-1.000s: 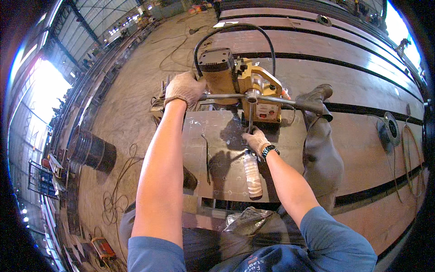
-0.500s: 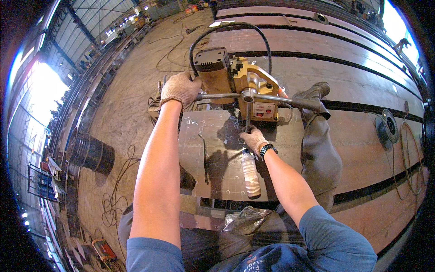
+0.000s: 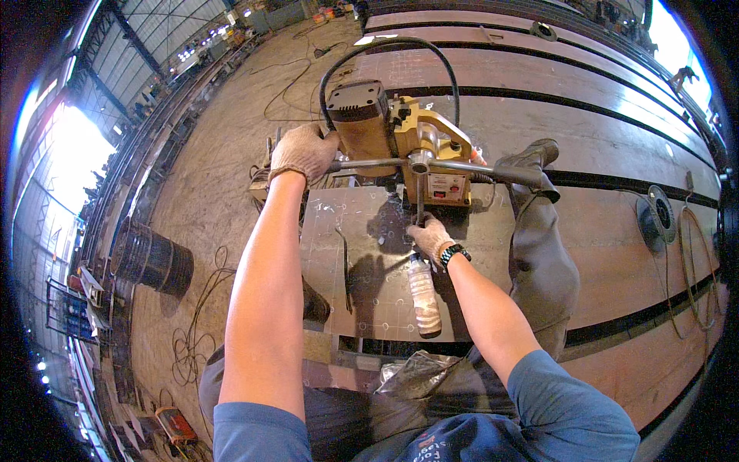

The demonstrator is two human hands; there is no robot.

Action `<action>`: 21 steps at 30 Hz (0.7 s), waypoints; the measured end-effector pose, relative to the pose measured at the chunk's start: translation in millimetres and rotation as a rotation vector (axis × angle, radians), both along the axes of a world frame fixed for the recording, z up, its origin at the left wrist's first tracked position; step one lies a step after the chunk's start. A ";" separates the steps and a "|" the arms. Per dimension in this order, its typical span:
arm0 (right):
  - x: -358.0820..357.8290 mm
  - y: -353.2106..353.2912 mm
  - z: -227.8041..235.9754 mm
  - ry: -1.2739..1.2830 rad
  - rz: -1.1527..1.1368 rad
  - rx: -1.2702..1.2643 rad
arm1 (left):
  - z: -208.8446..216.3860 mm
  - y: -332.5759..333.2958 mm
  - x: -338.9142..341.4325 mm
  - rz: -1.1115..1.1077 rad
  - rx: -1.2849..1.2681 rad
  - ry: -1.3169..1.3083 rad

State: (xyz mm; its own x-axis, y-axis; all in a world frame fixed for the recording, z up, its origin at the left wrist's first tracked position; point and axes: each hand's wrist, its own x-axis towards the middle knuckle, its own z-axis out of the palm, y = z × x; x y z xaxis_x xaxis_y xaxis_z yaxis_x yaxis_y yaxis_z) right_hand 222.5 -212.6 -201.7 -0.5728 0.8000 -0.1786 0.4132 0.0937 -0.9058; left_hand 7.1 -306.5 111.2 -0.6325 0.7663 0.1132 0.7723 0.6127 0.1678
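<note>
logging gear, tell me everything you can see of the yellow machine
The metal-looking yellow machine has a vented cap, looped black cable, curved handle, panel with red controls and metal spokes. It stands on a grey plate; the left hand grips the left spoke, the right hand the lower. Whether it runs is unclear.

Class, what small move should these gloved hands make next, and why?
Probably a slight turn of the spoked handle: the left hand is at its left spoke, the right hand at its lower spoke, so both are placed to push.
</note>
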 end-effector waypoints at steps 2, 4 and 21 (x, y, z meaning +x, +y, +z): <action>4.0 3.5 2.0 0.002 -0.026 0.034 | -3.6 4.4 -2.1 -0.015 0.043 0.018; 3.8 -2.2 9.7 0.008 0.002 0.038 | -6.4 0.9 -5.3 0.000 0.056 0.025; 7.6 0.2 13.4 -0.036 0.012 -0.020 | -10.6 3.3 -9.6 0.001 0.027 0.009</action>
